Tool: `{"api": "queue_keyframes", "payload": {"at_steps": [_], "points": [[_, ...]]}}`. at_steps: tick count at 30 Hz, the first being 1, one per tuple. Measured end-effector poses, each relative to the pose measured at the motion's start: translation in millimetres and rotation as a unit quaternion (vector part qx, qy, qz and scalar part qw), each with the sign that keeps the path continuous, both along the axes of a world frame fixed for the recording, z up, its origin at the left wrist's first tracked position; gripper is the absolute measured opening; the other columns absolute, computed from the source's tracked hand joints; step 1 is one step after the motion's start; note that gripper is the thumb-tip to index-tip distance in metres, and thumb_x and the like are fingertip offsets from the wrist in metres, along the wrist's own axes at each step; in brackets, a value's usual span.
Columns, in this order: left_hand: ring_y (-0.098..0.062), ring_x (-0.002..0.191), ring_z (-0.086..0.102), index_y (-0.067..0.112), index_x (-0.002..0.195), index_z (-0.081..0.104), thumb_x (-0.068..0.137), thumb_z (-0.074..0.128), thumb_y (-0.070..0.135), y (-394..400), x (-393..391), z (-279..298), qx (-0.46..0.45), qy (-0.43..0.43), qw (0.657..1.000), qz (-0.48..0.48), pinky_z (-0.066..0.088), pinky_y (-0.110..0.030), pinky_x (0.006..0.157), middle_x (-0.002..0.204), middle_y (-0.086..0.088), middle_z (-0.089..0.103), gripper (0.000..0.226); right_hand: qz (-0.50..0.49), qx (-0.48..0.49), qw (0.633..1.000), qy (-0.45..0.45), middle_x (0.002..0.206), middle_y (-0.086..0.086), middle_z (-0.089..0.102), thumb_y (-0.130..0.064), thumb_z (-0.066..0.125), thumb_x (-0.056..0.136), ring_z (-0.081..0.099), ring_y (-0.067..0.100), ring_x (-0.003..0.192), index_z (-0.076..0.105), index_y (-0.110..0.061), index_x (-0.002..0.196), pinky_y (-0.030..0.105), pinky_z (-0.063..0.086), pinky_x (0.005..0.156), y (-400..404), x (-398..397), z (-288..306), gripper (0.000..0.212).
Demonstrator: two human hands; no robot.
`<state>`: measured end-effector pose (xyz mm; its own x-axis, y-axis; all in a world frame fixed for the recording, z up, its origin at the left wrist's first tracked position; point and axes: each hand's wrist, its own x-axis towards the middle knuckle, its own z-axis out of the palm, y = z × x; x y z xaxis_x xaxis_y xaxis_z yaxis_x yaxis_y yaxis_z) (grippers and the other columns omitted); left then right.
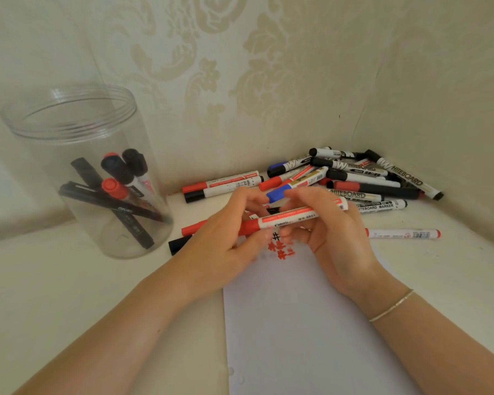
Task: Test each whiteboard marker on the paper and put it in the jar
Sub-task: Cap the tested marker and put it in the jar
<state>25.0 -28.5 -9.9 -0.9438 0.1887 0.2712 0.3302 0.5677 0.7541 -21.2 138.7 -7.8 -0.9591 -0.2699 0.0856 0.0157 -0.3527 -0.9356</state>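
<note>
Both hands hold a red-capped white marker point(288, 218) level above the top of the white paper point(303, 323). My left hand point(226, 238) grips its red cap end; my right hand point(331, 226) grips the white barrel. Red and black hash marks point(280, 248) show on the paper just below the hands. The clear plastic jar point(77, 132) stands open at the left with several markers inside. A pile of loose markers point(362, 178) lies in the far right corner.
Two markers point(223, 186) lie by the wall behind the hands. A red-tipped marker point(402, 234) lies to the right of the paper. A red and a black marker point(183, 238) poke out left of my left hand. Patterned walls close in the back and right.
</note>
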Motion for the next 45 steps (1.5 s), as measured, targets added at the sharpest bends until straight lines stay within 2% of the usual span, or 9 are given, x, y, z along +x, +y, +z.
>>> {"api": "queue_keyframes", "payload": {"at_steps": [3, 8, 17, 22, 29, 35, 37, 41, 45], "points": [[-0.003, 0.075, 0.060, 0.024, 0.101, 0.060, 0.091, 0.062, 0.020, 3.8, 1.0, 5.0, 0.096, -0.003, 0.995, 0.019, 0.047, -0.016, 0.062, 0.092, 0.009, 0.066, 0.011, -0.120, 0.042, 0.992, 0.017, 0.054, 0.003, 0.056, -0.008, 0.067, 0.084, 0.053, 0.020, 0.039, 0.052, -0.010, 0.088, 0.027, 0.042, 0.041, 2.0, -4.3, -2.0, 0.017], [0.002, 0.059, 0.052, 0.015, 0.088, 0.064, 0.090, 0.058, 0.010, 10.4, -1.9, 10.7, 0.240, -0.035, 0.970, 0.036, 0.041, -0.010, 0.056, 0.074, 0.016, 0.061, 0.008, -0.160, 0.200, 0.959, 0.118, 0.047, -0.001, 0.049, -0.021, 0.066, 0.087, 0.041, 0.014, 0.032, 0.056, -0.004, 0.069, 0.020, 0.035, 0.037, -0.9, -1.8, -0.3, 0.027], [-0.005, 0.056, 0.044, 0.018, 0.075, 0.058, 0.089, 0.060, 0.009, 5.7, 0.5, 11.1, 0.296, -0.059, 0.952, 0.041, 0.037, -0.014, 0.054, 0.059, 0.009, 0.050, 0.017, -0.177, 0.243, 0.939, 0.166, 0.044, -0.007, 0.039, -0.021, 0.064, 0.089, 0.031, 0.007, 0.040, 0.059, 0.003, 0.065, 0.011, 0.029, 0.044, -11.0, 5.0, 8.3, 0.034], [-0.003, 0.059, 0.051, 0.016, 0.081, 0.056, 0.088, 0.061, 0.009, 2.0, 9.1, 28.1, 0.305, -0.057, 0.949, 0.052, 0.041, -0.013, 0.056, 0.063, 0.011, 0.056, 0.011, -0.142, 0.221, 0.959, 0.108, 0.040, -0.007, 0.039, -0.023, 0.064, 0.088, 0.032, 0.005, 0.035, 0.057, 0.004, 0.065, 0.013, 0.031, 0.041, -16.0, 0.2, 23.7, 0.035], [-0.012, 0.071, 0.069, 0.020, 0.102, 0.047, 0.091, 0.058, 0.003, -10.0, 18.3, 108.9, 0.266, 0.283, 0.904, 0.177, 0.052, -0.022, 0.071, 0.083, 0.002, 0.065, 0.023, -0.051, 0.125, 0.988, 0.077, 0.042, -0.001, 0.037, -0.027, 0.058, 0.092, 0.027, 0.010, 0.032, 0.046, -0.009, 0.065, 0.018, 0.024, 0.035, -70.6, -12.5, 109.7, 0.035], [-0.017, 0.069, 0.063, 0.019, 0.120, 0.040, 0.096, 0.048, 0.016, -57.5, 26.2, 168.2, 0.079, 0.463, 0.824, 0.318, 0.054, -0.044, 0.073, 0.083, 0.016, 0.056, 0.025, -0.001, 0.192, 0.965, 0.178, 0.070, 0.009, 0.061, -0.040, 0.045, 0.096, 0.060, 0.018, 0.046, 0.056, -0.005, 0.083, 0.032, 0.050, 0.050, -135.5, -17.1, 148.9, 0.040], [-0.022, 0.069, 0.061, 0.014, 0.123, 0.040, 0.095, 0.044, 0.019, -75.3, 29.5, 179.1, 0.013, 0.472, 0.801, 0.367, 0.051, -0.041, 0.071, 0.085, 0.010, 0.054, 0.028, -0.019, 0.313, 0.916, 0.251, 0.081, 0.011, 0.065, -0.025, 0.044, 0.094, 0.065, 0.029, 0.063, 0.057, -0.006, 0.090, 0.040, 0.055, 0.062, -142.8, -27.0, 136.9, 0.024], [-0.026, 0.065, 0.055, 0.018, 0.116, 0.040, 0.096, 0.044, 0.021, -94.3, 28.6, 178.2, -0.169, 0.355, 0.826, 0.404, 0.039, -0.035, 0.064, 0.073, 0.005, 0.052, 0.021, 0.059, 0.663, 0.663, 0.342, 0.111, 0.010, 0.057, -0.007, 0.044, 0.091, 0.058, 0.031, 0.094, 0.053, -0.011, 0.108, 0.034, 0.044, 0.074, -141.5, -36.4, 87.3, 0.020], [-0.021, 0.061, 0.055, 0.021, 0.100, 0.039, 0.095, 0.045, 0.021, -95.5, 22.5, 164.2, -0.277, 0.228, 0.865, 0.350, 0.047, -0.039, 0.062, 0.073, 0.006, 0.053, 0.008, 0.071, 0.724, 0.567, 0.386, 0.119, 0.010, 0.057, -0.004, 0.045, 0.091, 0.056, 0.031, 0.109, 0.053, -0.014, 0.108, 0.035, 0.041, 0.085, -137.5, -35.7, 51.2, 0.021]]}}
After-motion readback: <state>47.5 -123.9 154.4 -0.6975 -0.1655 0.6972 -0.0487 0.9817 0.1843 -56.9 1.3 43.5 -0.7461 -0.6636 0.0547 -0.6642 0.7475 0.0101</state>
